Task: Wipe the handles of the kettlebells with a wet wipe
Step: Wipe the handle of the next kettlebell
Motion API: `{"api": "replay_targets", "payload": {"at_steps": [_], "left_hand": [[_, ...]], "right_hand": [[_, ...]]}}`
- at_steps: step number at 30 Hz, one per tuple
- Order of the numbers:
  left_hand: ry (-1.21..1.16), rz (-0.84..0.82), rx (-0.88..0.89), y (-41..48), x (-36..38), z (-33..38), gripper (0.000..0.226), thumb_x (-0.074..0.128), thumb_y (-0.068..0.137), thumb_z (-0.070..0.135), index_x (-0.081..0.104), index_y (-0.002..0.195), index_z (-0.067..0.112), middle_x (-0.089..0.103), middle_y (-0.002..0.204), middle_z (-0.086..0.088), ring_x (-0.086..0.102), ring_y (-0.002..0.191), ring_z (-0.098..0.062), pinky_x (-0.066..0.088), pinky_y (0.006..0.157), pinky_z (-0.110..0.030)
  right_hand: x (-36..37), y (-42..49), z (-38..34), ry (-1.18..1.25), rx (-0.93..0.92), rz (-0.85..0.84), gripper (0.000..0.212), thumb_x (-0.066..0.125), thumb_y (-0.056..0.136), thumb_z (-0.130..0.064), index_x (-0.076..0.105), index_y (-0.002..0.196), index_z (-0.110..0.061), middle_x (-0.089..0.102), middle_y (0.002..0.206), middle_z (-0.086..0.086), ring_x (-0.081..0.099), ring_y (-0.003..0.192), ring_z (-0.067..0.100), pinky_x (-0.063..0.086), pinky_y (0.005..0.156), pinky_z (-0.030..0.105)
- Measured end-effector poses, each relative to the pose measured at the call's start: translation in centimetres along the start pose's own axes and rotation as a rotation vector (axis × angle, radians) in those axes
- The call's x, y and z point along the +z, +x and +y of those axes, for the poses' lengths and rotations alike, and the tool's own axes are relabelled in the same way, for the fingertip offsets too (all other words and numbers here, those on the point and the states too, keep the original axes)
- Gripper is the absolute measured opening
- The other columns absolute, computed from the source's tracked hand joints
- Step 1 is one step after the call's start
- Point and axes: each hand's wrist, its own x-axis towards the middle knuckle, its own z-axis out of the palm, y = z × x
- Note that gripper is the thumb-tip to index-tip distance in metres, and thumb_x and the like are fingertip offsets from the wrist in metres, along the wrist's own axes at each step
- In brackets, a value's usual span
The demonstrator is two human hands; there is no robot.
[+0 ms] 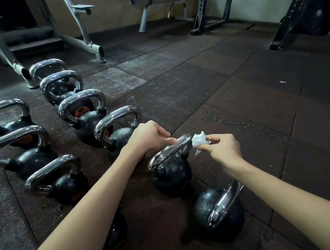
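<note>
Step in hand: wiping the chrome handle [169, 151] of one kettlebell [172, 176], which stands upright on the rubber floor [235, 94] just below both sets of fingers.
Left hand [149, 138]: its curled fingers [166, 134] pinch the top bar of the handle, apparently to steady it.
Right hand [223, 148]: its fingers [214, 138] are closed narrow on a crumpled white wet wipe [199, 139].
Wet wipe: bunched at the right fingertips and touching the far corner of the handle, just beside the left fingertips.
Progress: judged to be mid-task, since this handle is only partly covered by the wipe.
Next move: it likely calls for dragging the wipe along the bar and down each side, with the left fingers shifting off the part not yet wiped.
Nearer kettlebell [218, 212]: stands on the person's side of the right fingers.
Further kettlebells [120, 127]: stand in rows beyond and left of the left fingers.
Writing: an orange label [82, 110] shows on one far bell, with characters too blurred to read. No brand can be made out.
</note>
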Motion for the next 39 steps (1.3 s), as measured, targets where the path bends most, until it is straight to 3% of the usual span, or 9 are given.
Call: {"api": "replay_targets", "payload": {"at_steps": [5, 9, 13, 20, 30, 33, 34, 36, 39], "left_hand": [[0.321, -0.174, -0.034, 3.2, 1.5, 0.8, 0.045, 0.073, 0.079, 0.069, 0.082, 0.098, 0.03, 0.076, 0.087, 0.003, 0.07, 0.092, -0.019, 0.056, 0.083, -0.032], [0.495, -0.146, -0.07, 3.6, 2.0, 0.7, 0.053, 0.063, 0.084, 0.074, 0.062, 0.078, 0.022, 0.066, 0.087, -0.001, 0.064, 0.091, -0.027, 0.051, 0.078, -0.038], [0.491, -0.133, -0.111, 2.5, 2.1, 0.7, 0.056, 0.059, 0.087, 0.074, 0.051, 0.068, 0.022, 0.066, 0.093, -0.008, 0.064, 0.092, -0.031, 0.046, 0.075, -0.036], [0.606, -0.001, -0.135, -0.2, 3.4, 1.2, 0.058, 0.045, 0.1, 0.066, 0.058, 0.122, 0.014, 0.067, 0.125, -0.012, 0.064, 0.116, -0.033, 0.038, 0.079, -0.035], [0.273, -0.103, -0.239, 2.5, 2.3, -0.1, 0.072, 0.058, 0.069, 0.09, 0.075, 0.106, 0.03, 0.075, 0.103, -0.006, 0.069, 0.103, -0.029, 0.056, 0.091, -0.043], [0.174, -0.183, -0.118, 2.6, 1.1, -1.0, 0.046, 0.07, 0.079, 0.074, 0.078, 0.079, 0.029, 0.064, 0.054, 0.007, 0.072, 0.077, -0.01, 0.051, 0.066, -0.028], [0.127, -0.223, -0.07, 2.4, 0.7, -1.6, 0.035, 0.072, 0.083, 0.066, 0.079, 0.078, 0.032, 0.058, 0.047, 0.011, 0.062, 0.05, -0.001, 0.044, 0.059, -0.025], [0.028, -0.309, 0.019, 2.2, 0.2, -2.7, 0.019, 0.073, 0.088, 0.055, 0.082, 0.091, 0.037, 0.06, 0.061, 0.013, 0.04, 0.047, -0.003, 0.037, 0.055, -0.023], [-0.028, -0.339, 0.075, 2.5, 0.1, -3.6, 0.019, 0.075, 0.09, 0.049, 0.081, 0.103, 0.037, 0.061, 0.07, 0.004, 0.041, 0.05, -0.007, 0.036, 0.05, -0.021]], "right_hand": [[2.6, 1.5, 1.0, 0.002, 0.236, 0.001, 0.023, 0.097, 0.056, -0.025, 0.075, 0.057, -0.03, 0.073, 0.073, -0.01, 0.07, 0.083, 0.014, 0.06, 0.08, 0.035], [4.7, 1.9, 0.7, -0.035, 0.285, 0.005, 0.031, 0.095, 0.054, -0.03, 0.082, 0.082, -0.026, 0.076, 0.085, -0.008, 0.072, 0.082, 0.014, 0.054, 0.065, 0.024], [5.3, 2.2, 0.7, -0.029, 0.28, 0.041, 0.013, 0.087, 0.07, -0.036, 0.079, 0.069, -0.025, 0.075, 0.069, -0.004, 0.072, 0.072, 0.016, 0.045, 0.053, 0.021], [5.3, 3.0, 0.7, -0.111, 0.222, -0.058, 0.015, 0.092, 0.065, -0.027, 0.08, 0.073, -0.028, 0.075, 0.081, -0.006, 0.07, 0.08, 0.016, 0.047, 0.062, 0.022], [5.8, 4.7, 0.7, -0.083, 0.186, -0.11, 0.025, 0.096, 0.061, -0.019, 0.081, 0.081, -0.024, 0.075, 0.079, -0.006, 0.07, 0.081, 0.014, 0.054, 0.065, 0.025], [5.9, 4.8, 0.8, -0.056, 0.242, -0.171, 0.032, 0.098, 0.06, -0.017, 0.08, 0.085, -0.023, 0.072, 0.077, -0.009, 0.062, 0.071, 0.003, 0.041, 0.05, 0.018], [6.1, 4.8, 0.9, -0.06, 0.247, -0.174, 0.032, 0.098, 0.06, -0.017, 0.08, 0.085, -0.023, 0.072, 0.079, -0.007, 0.06, 0.069, 0.002, 0.039, 0.049, 0.018], [6.3, 4.9, 1.0, -0.076, 0.235, -0.155, 0.028, 0.098, 0.061, -0.018, 0.08, 0.082, -0.022, 0.076, 0.083, -0.005, 0.063, 0.071, 0.005, 0.043, 0.054, 0.02], [6.1, 5.4, 0.9, -0.08, 0.15, -0.093, 0.017, 0.094, 0.07, -0.026, 0.078, 0.07, -0.027, 0.076, 0.073, -0.008, 0.071, 0.075, 0.01, 0.059, 0.066, 0.029]]}}
